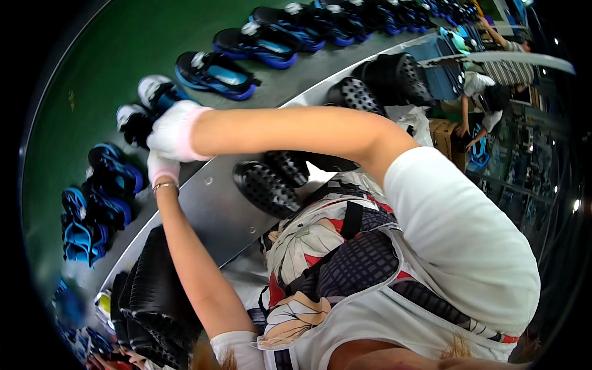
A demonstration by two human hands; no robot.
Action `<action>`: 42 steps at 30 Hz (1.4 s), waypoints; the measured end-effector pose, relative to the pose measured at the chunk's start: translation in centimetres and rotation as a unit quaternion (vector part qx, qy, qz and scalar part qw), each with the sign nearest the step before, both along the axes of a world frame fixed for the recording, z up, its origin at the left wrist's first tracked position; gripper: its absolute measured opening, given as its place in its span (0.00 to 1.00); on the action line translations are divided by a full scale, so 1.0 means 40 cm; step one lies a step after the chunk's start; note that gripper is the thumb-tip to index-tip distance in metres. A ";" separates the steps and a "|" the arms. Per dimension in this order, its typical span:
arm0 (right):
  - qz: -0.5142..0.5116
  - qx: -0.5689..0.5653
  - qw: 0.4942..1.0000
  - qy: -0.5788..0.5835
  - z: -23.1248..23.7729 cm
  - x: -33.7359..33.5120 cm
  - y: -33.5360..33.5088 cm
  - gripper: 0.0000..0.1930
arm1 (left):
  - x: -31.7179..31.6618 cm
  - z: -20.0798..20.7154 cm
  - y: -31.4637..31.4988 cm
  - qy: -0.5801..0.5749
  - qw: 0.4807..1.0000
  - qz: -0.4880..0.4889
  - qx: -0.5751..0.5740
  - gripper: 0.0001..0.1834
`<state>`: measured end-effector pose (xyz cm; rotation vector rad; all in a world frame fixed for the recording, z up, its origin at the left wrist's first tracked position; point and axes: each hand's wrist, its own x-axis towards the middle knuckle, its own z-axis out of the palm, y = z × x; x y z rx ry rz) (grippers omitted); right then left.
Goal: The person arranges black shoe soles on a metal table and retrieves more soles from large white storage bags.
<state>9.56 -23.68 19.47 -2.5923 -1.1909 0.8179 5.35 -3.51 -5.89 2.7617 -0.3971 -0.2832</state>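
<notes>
My right hand (177, 131), in a white glove with a pink cuff, reaches across to the left and looks curled against a black sports shoe with a white toe (132, 118). Just below it is my left hand (163, 168), gloved the same way, with its fingers hidden under the right. Both hands meet at the metal edge of a green conveyor belt (80, 98). A second white-toed shoe (155, 90) lies just beyond my right hand. Where exactly the fingers touch the first shoe is covered by the gloves.
Along the belt runs a line of black and blue sports shoes (219, 75). Black perforated pieces (268, 188) rest on the metal ledge (206, 213), with others (398, 77) farther right. Black ribbed pieces (157, 290) stand at lower left. Other people (487, 92) work at far right.
</notes>
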 end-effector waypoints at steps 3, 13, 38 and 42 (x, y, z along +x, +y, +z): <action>-0.147 0.016 0.989 -0.003 0.121 -0.087 -0.291 0.15 | 0.014 0.202 -0.118 0.028 0.991 0.116 -0.053 0.21; -0.516 -0.045 0.822 -0.238 0.272 -0.439 -1.129 0.12 | -0.189 0.474 -0.208 -0.022 0.962 0.250 -0.109 0.23; -0.325 0.039 0.905 -0.273 0.121 -0.525 -1.344 0.17 | -0.303 0.527 -0.466 0.047 0.940 0.241 -0.237 0.18; -0.314 0.067 0.914 -0.249 0.100 -0.519 -1.376 0.16 | -0.295 0.541 -0.476 0.021 0.969 0.169 -0.180 0.19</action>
